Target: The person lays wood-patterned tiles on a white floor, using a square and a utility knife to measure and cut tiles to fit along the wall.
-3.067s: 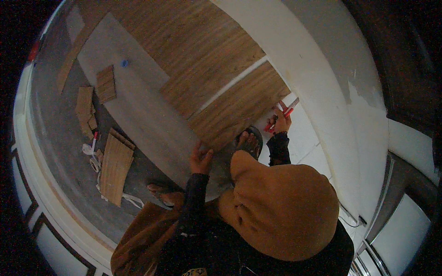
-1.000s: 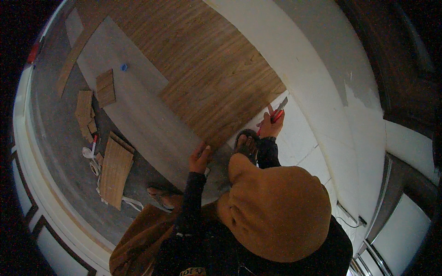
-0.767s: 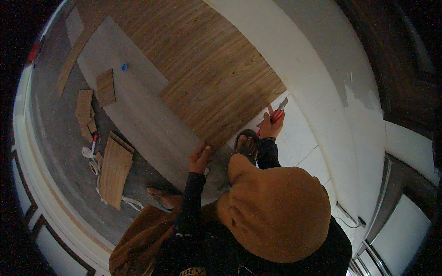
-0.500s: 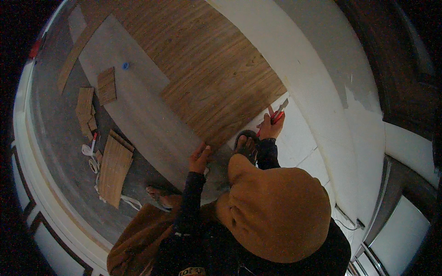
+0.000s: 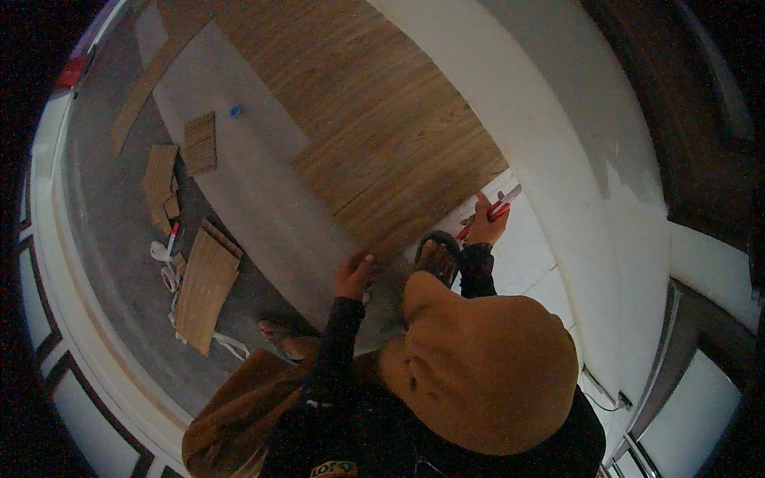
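Plank flooring (image 5: 382,111) lies beyond a lettered shirt (image 5: 358,430), left fingers (image 5: 366,264) loosely parted, right fingers (image 5: 481,209) gripping a red knife (image 5: 500,210).

laid planks (image 5: 382,119): brown, wood-grained, flat, edge to edge
dark floor (image 5: 100,215): grey, to the left of the laid planks
pale strip (image 5: 255,175): grey, along the left edge of the laid planks
white tiles (image 5: 526,259): by the lower right edge of the laid planks
blue ring (image 5: 235,111): on the pale strip, left of the laid planks
small plank piece (image 5: 201,143): farther left of the laid planks
offcuts (image 5: 161,179): overlapping, well left of the laid planks
larger pieces (image 5: 207,291): stacked askew, lower left of the laid planks
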{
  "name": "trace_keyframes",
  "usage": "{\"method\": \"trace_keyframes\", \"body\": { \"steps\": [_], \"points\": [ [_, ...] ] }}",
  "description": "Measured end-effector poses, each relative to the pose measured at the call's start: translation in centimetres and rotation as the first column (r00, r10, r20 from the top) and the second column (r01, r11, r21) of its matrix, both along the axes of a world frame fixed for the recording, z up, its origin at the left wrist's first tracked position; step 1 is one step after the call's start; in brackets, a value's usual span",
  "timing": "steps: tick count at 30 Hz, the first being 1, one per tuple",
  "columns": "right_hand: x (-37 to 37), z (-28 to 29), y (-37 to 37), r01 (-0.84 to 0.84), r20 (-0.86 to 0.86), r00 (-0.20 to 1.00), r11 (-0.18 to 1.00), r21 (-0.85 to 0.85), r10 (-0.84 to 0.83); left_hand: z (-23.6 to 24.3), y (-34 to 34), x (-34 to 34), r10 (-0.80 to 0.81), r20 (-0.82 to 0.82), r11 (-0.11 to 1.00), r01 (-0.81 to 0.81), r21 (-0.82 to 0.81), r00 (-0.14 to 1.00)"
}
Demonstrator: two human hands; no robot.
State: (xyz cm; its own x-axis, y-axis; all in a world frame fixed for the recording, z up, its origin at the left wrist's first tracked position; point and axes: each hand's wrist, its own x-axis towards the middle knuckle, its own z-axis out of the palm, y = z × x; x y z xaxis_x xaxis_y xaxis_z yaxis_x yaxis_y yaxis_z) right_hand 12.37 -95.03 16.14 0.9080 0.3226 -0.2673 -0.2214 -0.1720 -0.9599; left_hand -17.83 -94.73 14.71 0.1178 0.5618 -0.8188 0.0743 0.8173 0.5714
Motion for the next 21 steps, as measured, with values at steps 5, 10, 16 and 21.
{"method": "trace_keyframes", "body": {
  "steps": [5, 10, 16, 21],
  "points": [
    [0.3, -1.2, 0.0, 0.018, -0.076, 0.997, 0.998, 0.061, -0.013, -2.6, -0.5, -0.5, 0.059, 0.018, 0.997, -0.06, 0.042, 0.998],
    [-0.4, -1.2, 0.6, 0.019, -0.143, 0.989, 1.0, -0.001, -0.018, -3.0, -0.5, -1.7, 0.103, 0.075, 0.973, -0.116, 0.2, 0.992],
    [0.7, -2.8, 0.2, 0.146, -0.218, 0.967, 0.988, 0.053, -0.132, 1.4, 1.7, -0.6, 0.113, 0.175, 0.986, -0.132, 0.1, 0.978],
    [0.0, -1.1, 1.5, 0.102, -0.298, 0.951, 0.992, 0.068, -0.077, 1.9, 2.1, -0.7, 0.097, 0.012, 0.988, -0.098, 0.122, 0.995]
  ]
}}
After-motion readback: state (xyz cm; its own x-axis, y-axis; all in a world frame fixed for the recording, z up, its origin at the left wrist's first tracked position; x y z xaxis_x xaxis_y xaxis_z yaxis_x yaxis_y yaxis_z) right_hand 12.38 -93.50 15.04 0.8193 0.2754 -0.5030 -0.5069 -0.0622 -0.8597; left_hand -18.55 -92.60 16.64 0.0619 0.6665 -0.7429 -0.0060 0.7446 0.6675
